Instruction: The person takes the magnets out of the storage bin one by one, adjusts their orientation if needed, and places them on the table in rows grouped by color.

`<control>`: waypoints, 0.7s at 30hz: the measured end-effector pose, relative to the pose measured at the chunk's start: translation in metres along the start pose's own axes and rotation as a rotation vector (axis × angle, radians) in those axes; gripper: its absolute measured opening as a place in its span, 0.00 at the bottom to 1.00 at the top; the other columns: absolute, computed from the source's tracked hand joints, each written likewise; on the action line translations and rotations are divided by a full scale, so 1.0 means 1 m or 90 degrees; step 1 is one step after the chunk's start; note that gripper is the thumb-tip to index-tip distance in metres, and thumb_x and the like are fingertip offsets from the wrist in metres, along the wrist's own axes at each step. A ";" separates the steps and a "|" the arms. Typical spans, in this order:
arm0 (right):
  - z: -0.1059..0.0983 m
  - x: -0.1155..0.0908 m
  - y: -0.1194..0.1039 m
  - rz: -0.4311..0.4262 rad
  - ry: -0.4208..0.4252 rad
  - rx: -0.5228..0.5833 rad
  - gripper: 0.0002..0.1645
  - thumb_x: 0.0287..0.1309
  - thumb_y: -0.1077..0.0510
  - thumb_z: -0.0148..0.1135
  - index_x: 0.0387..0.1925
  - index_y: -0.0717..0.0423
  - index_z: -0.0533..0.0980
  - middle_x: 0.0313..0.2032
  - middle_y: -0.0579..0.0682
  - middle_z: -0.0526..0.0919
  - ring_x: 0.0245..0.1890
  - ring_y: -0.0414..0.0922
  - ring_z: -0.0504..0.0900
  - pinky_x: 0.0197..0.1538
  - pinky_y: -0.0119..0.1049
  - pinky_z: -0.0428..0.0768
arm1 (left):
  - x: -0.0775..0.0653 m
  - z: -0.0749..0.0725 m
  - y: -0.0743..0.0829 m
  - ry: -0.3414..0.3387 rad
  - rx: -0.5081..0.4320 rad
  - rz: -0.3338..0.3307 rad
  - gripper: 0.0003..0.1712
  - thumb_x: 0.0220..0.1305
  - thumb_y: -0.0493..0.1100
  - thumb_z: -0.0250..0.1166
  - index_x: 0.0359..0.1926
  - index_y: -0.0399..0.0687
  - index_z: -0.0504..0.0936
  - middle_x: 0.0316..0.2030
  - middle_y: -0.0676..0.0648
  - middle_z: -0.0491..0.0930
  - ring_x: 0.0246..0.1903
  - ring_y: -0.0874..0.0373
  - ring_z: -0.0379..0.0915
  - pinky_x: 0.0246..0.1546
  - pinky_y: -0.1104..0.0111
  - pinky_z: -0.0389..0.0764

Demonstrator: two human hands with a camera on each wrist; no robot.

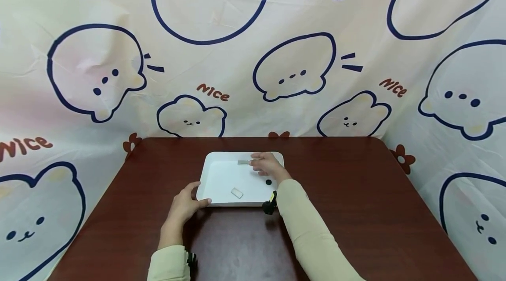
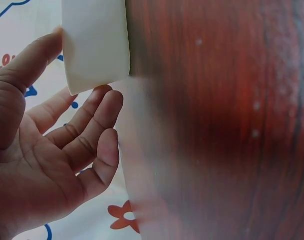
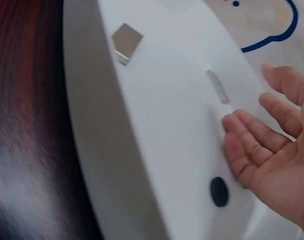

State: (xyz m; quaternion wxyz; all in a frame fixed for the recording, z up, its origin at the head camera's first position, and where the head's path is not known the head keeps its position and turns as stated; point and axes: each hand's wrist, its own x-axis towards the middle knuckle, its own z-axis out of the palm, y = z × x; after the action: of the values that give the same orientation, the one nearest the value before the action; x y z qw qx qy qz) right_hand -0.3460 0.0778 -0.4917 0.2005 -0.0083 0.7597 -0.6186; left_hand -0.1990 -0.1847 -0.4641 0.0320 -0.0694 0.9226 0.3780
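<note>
A shallow white tray (image 1: 219,180) sits on the table before me. My left hand (image 1: 184,204) grips its front left corner; the left wrist view shows the thumb on one side of the tray wall and fingertips at the other. Over the back right part of the tray is my right hand (image 1: 269,167), fingers loosely bent with nothing between them. Just left of its fingertips lies a small grey rectangular piece (image 1: 243,163), seen as a slim strip (image 3: 218,86) in the right wrist view. A pale-edged rectangular piece (image 1: 237,193) lies near the front, and a black disc (image 1: 269,182) on the right.
The dark red-brown wooden table (image 1: 348,210) extends around the tray. Behind and beside it hangs a pale cloth (image 1: 237,66) printed with cartoon bears. A black wrist device (image 1: 270,205) on the right arm overlaps the tray's front right corner.
</note>
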 end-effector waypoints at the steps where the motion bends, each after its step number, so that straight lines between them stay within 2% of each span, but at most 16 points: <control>1: 0.003 0.003 0.000 0.006 0.011 0.000 0.27 0.56 0.54 0.65 0.57 0.54 0.73 0.44 0.50 0.80 0.41 0.46 0.80 0.43 0.40 0.76 | 0.000 0.000 0.000 0.001 0.000 0.000 0.41 0.49 0.46 0.72 0.62 0.38 0.66 0.40 0.36 0.76 0.37 0.46 0.71 0.36 0.54 0.71; 5: 0.013 0.009 0.001 0.008 0.051 -0.032 0.25 0.56 0.56 0.64 0.55 0.56 0.74 0.40 0.51 0.81 0.36 0.45 0.80 0.37 0.36 0.77 | 0.001 -0.002 -0.001 -0.006 0.002 -0.003 0.42 0.49 0.46 0.73 0.63 0.39 0.65 0.40 0.37 0.75 0.37 0.46 0.70 0.36 0.54 0.71; 10: 0.022 0.009 -0.003 -0.006 0.086 -0.083 0.22 0.56 0.58 0.62 0.54 0.58 0.75 0.40 0.51 0.78 0.34 0.44 0.76 0.35 0.35 0.74 | 0.004 -0.001 0.000 -0.008 0.000 0.000 0.42 0.49 0.46 0.73 0.63 0.40 0.65 0.41 0.37 0.74 0.38 0.46 0.69 0.37 0.53 0.70; 14: 0.026 0.009 -0.004 0.013 0.076 -0.086 0.24 0.55 0.60 0.63 0.55 0.57 0.75 0.44 0.51 0.76 0.34 0.44 0.74 0.35 0.35 0.72 | 0.003 0.000 0.001 -0.010 -0.005 -0.002 0.42 0.49 0.46 0.73 0.63 0.39 0.65 0.37 0.39 0.74 0.34 0.48 0.69 0.34 0.56 0.71; 17: 0.028 0.009 -0.004 0.016 0.056 -0.114 0.24 0.55 0.60 0.63 0.55 0.57 0.74 0.49 0.53 0.75 0.36 0.46 0.74 0.35 0.36 0.71 | 0.002 0.000 0.000 -0.014 -0.012 -0.005 0.42 0.49 0.45 0.73 0.63 0.39 0.64 0.35 0.40 0.74 0.30 0.50 0.69 0.30 0.58 0.71; 21: 0.031 0.013 -0.003 -0.032 0.048 -0.207 0.22 0.54 0.60 0.63 0.52 0.58 0.76 0.55 0.53 0.72 0.45 0.48 0.74 0.42 0.39 0.73 | 0.001 -0.001 0.000 -0.008 -0.018 -0.001 0.42 0.49 0.45 0.73 0.62 0.38 0.65 0.33 0.41 0.73 0.29 0.50 0.68 0.29 0.59 0.70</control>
State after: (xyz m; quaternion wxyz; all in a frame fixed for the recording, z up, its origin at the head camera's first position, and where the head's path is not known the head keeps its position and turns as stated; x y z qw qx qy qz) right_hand -0.3491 0.0449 -0.4971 0.1520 -0.0365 0.8561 -0.4925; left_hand -0.2002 -0.1854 -0.4640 0.0371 -0.0683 0.9169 0.3915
